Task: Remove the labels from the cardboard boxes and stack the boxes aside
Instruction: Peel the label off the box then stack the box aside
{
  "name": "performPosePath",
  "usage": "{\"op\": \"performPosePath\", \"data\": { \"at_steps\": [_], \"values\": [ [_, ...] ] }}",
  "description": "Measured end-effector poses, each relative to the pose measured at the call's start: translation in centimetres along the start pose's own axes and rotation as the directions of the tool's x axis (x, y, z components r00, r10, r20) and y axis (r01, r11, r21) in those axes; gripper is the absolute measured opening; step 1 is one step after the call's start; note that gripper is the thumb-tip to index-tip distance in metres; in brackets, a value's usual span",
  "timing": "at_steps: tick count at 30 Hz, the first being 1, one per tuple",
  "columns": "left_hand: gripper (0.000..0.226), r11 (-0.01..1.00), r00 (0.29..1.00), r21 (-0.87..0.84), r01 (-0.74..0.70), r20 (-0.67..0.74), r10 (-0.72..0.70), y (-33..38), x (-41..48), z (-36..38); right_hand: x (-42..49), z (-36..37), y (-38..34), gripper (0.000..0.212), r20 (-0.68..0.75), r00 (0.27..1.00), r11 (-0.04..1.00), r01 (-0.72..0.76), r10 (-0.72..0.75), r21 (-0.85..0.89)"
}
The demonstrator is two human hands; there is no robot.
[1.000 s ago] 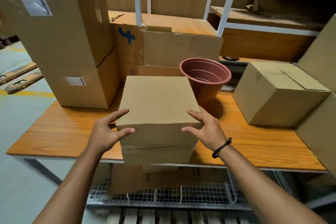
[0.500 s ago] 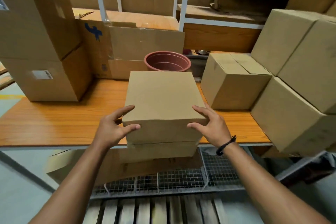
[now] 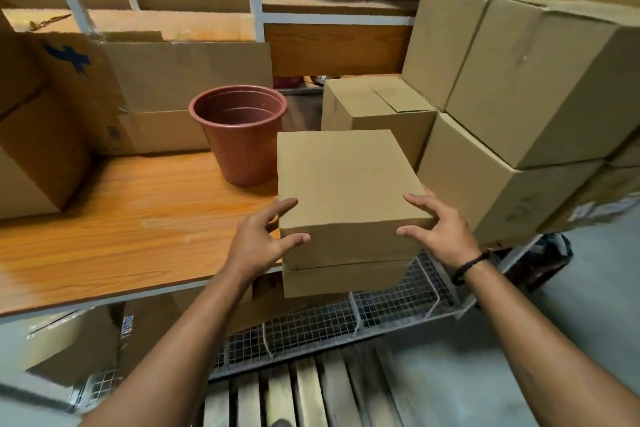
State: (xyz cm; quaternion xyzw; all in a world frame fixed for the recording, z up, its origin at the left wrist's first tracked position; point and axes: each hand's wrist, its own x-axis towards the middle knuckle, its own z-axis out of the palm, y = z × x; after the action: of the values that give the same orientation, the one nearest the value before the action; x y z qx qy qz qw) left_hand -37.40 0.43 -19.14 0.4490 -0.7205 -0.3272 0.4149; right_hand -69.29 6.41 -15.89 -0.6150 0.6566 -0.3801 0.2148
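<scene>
Head view: one cardboard box [image 3: 343,184], plain brown, held between both hands at the right end of the bench [image 3: 121,218]. Its near part hangs out past the bench's front edge; can't tell whether the far bottom edge rests on the wood or is lifted clear. A seam runs across the front face low down, like a lid over a base.

Left hand [image 3: 259,239] grasps the near-left corner: thumb on the front face, fingers wrapped onto the left side. Right hand [image 3: 443,232] grasps the near-right corner the same way, thumb on the front face, fingers up the right side. Black wristband [image 3: 467,267] on the right wrist.

Around it:
- Brown plastic flower pot [image 3: 239,135] upright on the bench, just left of the box and behind it, mouth up.
- Small carton [image 3: 377,107] directly behind the box, flaps closed.
- Stack of cartons [image 3: 540,80] just right of the box, two tiers, tilted in the wide-angle lens.
- Open carton [image 3: 156,80] with a blue mark at the back left, flap standing up.
- Big carton [image 3: 34,149] at the far left edge, partly cut off.
- Wire-mesh shelf [image 3: 311,322] under the bench, wooden pallet slats [image 3: 294,399] below that.
</scene>
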Motion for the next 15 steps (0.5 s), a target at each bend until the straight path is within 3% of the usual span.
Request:
{"op": "performPosePath", "data": {
  "at_steps": [5,10,15],
  "values": [
    [0.063,0.999,0.998,0.008,-0.054,0.043,0.053,0.2,3.3,1.9,1.0,-1.8,1.7,0.063,-0.028,0.997,0.997,-0.075,0.075,-0.006],
    [0.061,0.995,0.995,-0.006,-0.098,0.023,0.099,0.0,6.6,1.1,3.6,-2.6,0.8,0.066,-0.06,0.997,0.996,-0.053,0.048,-0.078],
    [0.078,0.988,0.988,-0.014,-0.152,-0.03,0.152,-1.9,7.9,1.4,6.5,-4.0,-0.8,0.066,-0.036,0.999,0.994,-0.027,0.023,-0.106]
  ]
}}
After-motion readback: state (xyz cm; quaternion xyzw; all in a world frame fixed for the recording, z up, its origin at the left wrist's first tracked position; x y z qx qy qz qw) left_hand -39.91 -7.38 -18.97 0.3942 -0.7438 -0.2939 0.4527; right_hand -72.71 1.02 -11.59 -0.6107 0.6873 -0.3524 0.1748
